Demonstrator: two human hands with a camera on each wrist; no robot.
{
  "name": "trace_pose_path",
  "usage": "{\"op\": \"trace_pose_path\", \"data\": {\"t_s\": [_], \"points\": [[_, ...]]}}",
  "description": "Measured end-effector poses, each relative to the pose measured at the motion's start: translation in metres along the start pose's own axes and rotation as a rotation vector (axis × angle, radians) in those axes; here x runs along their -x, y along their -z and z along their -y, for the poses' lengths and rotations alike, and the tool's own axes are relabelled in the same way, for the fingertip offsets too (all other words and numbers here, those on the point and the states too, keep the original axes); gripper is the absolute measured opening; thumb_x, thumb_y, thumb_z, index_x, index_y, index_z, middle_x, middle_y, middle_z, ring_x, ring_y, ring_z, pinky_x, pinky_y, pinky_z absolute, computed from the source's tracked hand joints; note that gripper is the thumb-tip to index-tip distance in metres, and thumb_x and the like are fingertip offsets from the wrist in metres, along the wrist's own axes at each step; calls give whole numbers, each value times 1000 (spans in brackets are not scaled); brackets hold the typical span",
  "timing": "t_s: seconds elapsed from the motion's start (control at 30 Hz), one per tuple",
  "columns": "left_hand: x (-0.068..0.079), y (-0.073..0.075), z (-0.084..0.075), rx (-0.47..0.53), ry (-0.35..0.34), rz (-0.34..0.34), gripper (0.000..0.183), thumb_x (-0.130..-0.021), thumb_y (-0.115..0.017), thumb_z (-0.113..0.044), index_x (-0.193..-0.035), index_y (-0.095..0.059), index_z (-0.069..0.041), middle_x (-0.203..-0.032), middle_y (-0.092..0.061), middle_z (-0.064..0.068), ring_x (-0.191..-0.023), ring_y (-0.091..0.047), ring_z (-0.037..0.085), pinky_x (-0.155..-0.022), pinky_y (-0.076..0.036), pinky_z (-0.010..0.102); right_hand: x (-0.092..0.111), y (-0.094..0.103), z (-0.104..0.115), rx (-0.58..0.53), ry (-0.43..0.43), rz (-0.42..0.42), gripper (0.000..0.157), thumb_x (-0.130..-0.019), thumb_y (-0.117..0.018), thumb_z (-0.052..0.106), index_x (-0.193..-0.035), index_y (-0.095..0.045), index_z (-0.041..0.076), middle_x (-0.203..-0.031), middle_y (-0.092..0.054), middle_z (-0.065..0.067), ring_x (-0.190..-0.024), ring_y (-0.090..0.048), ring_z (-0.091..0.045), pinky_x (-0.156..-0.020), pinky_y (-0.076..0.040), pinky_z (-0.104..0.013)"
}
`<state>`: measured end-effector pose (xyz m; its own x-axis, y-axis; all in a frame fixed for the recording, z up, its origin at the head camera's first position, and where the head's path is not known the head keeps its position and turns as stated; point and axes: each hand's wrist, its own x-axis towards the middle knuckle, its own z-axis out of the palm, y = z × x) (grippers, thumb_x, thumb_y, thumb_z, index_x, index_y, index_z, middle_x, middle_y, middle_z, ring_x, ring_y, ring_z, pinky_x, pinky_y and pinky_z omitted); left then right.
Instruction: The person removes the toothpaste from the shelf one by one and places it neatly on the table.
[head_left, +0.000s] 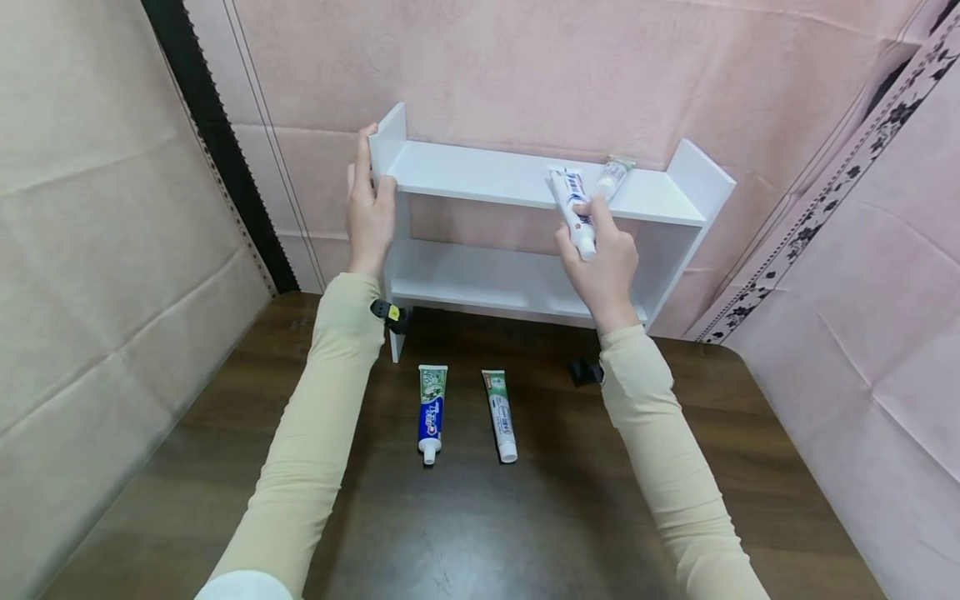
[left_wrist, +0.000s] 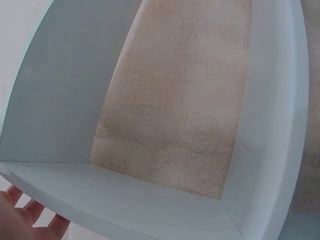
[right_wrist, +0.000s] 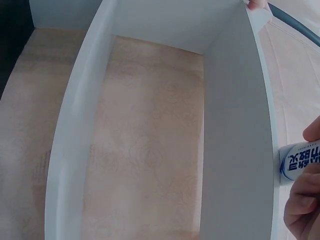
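A small white two-tier shelf (head_left: 480,171) stands at the back of the table. My left hand (head_left: 371,208) grips its left side panel near the top; fingers (left_wrist: 31,212) show along the panel's outer face in the left wrist view. Above the upper board, my right hand (head_left: 603,267) pinches a white toothpaste tube (head_left: 573,208) with blue lettering, cap end towards me. Part of this tube (right_wrist: 300,161) shows at the right wrist view's edge. Just beyond it, another pale toothpaste tube (head_left: 615,177) lies on the upper board, partly hidden by the hand.
On the dark wooden table (head_left: 450,533), a blue-and-green toothpaste tube (head_left: 431,412) and a white-and-green toothpaste tube (head_left: 500,415) lie side by side in front of the shelf, caps towards me. Pinkish cloth (head_left: 525,75) hangs behind the shelf, with more cloth at both sides.
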<state>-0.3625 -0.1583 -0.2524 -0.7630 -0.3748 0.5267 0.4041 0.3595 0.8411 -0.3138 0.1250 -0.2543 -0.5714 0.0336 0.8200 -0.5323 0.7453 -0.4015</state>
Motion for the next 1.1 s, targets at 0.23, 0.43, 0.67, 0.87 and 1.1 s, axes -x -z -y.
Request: {"op": "trace_pose_path", "data": {"t_s": [0.23,0.43,0.67,0.87,1.1], "points": [[-1,1,-1,0,6,4,62,-92,-37,-18,-143,-31,-53,-132,-44,4,-93,-44,13,-72,-36,26,8,4,0,12,21,-14,30,-85,-60,25,-107,-60,5,-78,-68,-20,-54,-54,-32,-50,-37,-38],[0,1,-1,0,11,6,61,-93,-37,-18,-143,-31,-53,-135,-44,4,-98,-45,13,-74,-37,26,17,7,-1,1,29,-7,32,-85,-61,26,-108,-59,4,-83,-69,-21,-53,-55,-31,-50,-38,-37],[0,1,-1,5,17,-2,63,-92,-38,-18,-142,-31,-55,-134,-44,4,-96,-45,12,-74,-38,26,28,8,-2,-32,52,-33,29,-85,-62,20,-107,-57,2,-82,-69,-22,-50,-54,-32,-49,-41,-37],[-2,0,-1,11,10,-6,62,-92,-37,-17,-142,-32,-53,-131,-45,5,-97,-44,11,-75,-39,26,33,9,-3,-30,68,-37,29,-86,-62,19,-108,-57,1,-83,-70,-23,-51,-55,-32,-49,-43,-38],[0,0,-2,6,10,-4,62,-93,-37,-17,-142,-32,-54,-131,-45,5,-97,-45,12,-75,-38,26,43,10,-4,-63,68,-29,29,-88,-61,20,-109,-56,0,-87,-70,-22,-52,-56,-30,-50,-45,-37]]}}
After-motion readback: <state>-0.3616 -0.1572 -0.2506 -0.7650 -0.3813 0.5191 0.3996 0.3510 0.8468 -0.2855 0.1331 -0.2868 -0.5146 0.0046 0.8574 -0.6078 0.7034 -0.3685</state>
